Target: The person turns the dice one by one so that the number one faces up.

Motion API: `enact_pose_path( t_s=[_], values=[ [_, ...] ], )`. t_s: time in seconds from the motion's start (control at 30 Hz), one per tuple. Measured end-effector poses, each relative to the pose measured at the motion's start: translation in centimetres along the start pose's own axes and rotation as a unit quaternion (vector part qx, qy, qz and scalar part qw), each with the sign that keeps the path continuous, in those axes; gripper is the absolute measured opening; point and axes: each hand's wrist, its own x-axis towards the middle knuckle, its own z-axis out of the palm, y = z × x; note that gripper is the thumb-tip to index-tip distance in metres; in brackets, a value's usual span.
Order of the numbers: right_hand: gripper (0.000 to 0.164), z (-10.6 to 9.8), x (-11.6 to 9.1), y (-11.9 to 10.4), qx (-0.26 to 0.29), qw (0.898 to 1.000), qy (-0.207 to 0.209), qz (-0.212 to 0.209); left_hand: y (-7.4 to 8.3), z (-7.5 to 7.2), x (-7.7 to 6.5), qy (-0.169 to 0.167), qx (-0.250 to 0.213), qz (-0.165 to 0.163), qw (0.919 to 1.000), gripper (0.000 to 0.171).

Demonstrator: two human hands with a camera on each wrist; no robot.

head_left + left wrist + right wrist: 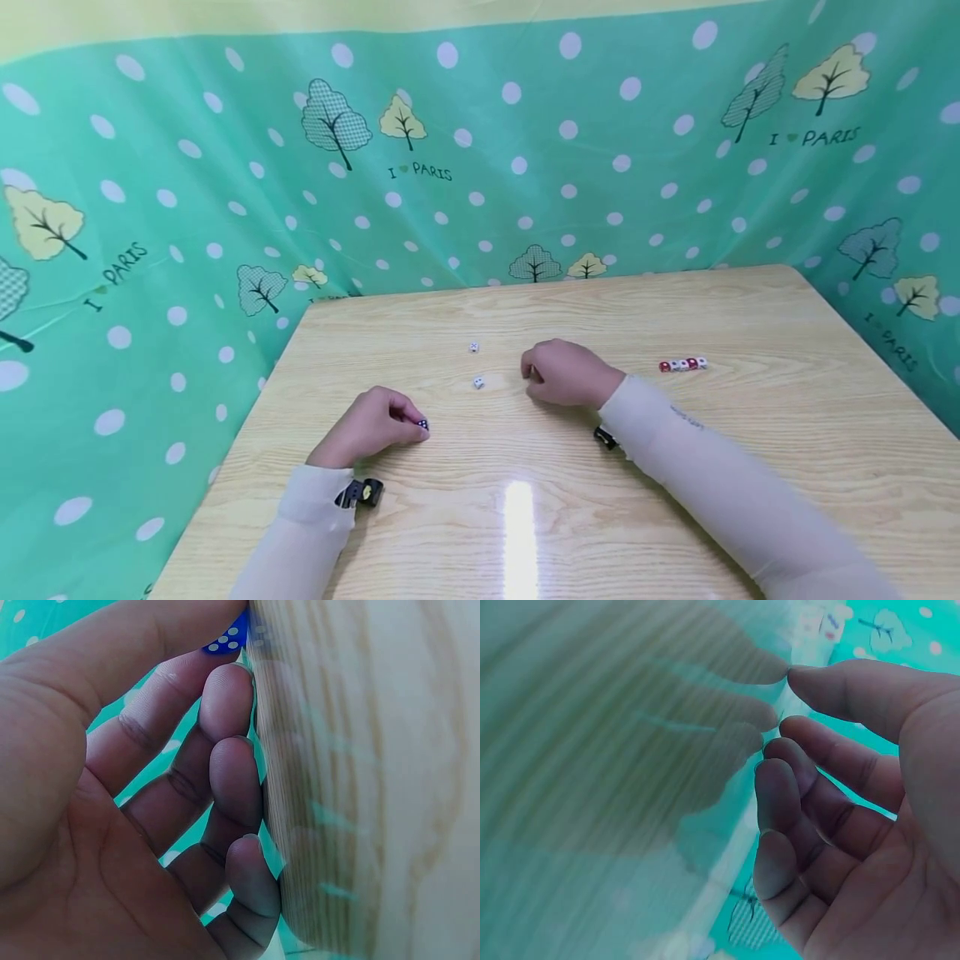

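My left hand [378, 427] pinches a blue die [423, 424] with white dots between thumb and index finger, close over the left part of the table. In the left wrist view the blue die [227, 637] shows between those two fingertips, and the other fingers curl loosely near the wood. My right hand [566, 372] hovers low over the table with nothing in its fingers. Its thumb [840, 686] and index finger stand apart in the right wrist view. Two white dice, a far one [474, 347] and a nearer one [478, 382], lie between the hands.
A short row of red and white dice [683, 365] lies right of my right hand. The wooden table [465, 517] reflects a bright light strip near its front. A green dotted curtain [480, 167] hangs behind and along both sides.
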Motion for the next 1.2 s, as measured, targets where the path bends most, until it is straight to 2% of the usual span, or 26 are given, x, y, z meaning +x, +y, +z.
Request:
enact_pose_path(
  t_s=[0.23, 0.53, 0.67, 0.8, 1.0, 1.2],
  values=[
    [0.015, 1.1, 2.2, -2.3, 0.02, 1.0, -0.011, 0.005, 0.0, -0.2, 0.1, -0.002, -0.002, 0.003, 1.0, 0.013],
    [0.024, 1.6, 4.2, -4.1, 0.0, 1.0, -0.01, -0.015, 0.0, -0.2, 0.0, -0.004, -0.002, 0.005, 1.0, 0.014],
    [0.014, 1.7, 4.5, -4.6, -0.008, 0.999, 0.004, -0.034, 0.0, -0.1, 0.0, -0.003, -0.004, 0.005, 1.0, 0.014],
    [0.005, 1.6, 4.2, -4.8, -0.013, 0.999, 0.007, -0.036, 0.1, -0.1, 0.1, -0.002, -0.004, 0.007, 1.0, 0.014],
    [0.005, 1.3, 2.9, -4.6, -0.008, 0.999, 0.009, -0.03, 0.1, 0.0, 0.1, -0.005, -0.004, 0.005, 1.0, 0.014],
    [0.009, 1.4, 0.6, -4.2, -0.001, 1.0, 0.012, -0.027, 0.0, 0.1, 0.0, -0.004, -0.007, -0.004, 1.0, 0.014]
  ],
)
